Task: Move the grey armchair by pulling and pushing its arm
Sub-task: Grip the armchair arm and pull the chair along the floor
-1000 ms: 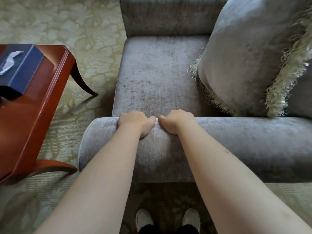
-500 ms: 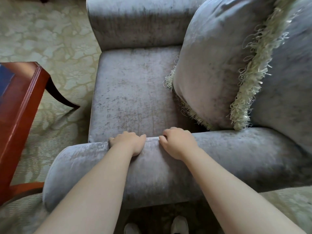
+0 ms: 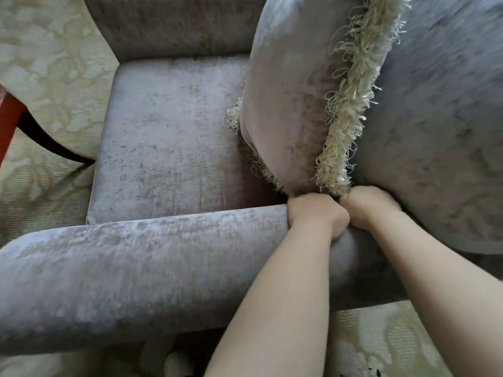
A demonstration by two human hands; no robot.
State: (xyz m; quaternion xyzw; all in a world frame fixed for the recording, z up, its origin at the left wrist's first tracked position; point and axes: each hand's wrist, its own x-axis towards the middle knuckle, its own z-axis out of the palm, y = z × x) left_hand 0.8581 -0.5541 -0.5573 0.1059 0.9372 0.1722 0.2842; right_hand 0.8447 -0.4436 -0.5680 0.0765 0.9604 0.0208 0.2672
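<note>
The grey armchair (image 3: 168,137) fills most of the view, with its near rolled arm (image 3: 130,270) running across the lower left. My left hand (image 3: 315,213) grips the top of that arm near the backrest, fingers curled over its inner edge. Touching it on the right, my right hand (image 3: 367,206) also clasps the arm where it meets the chair's back (image 3: 441,131). A grey cushion (image 3: 291,91) with pale fringe leans on the seat directly above both hands, its fringe touching my fingers.
A red-brown wooden table (image 3: 8,118) with a dark curved leg stands at the left edge, close to the chair's front corner. Pale patterned carpet (image 3: 49,63) covers the floor. My white shoe (image 3: 177,364) shows under the chair's arm.
Both hands have slid along the arm toward the backrest and come together. The chair's arm now sits nearer and more to the left in view, and the table is almost out of sight.
</note>
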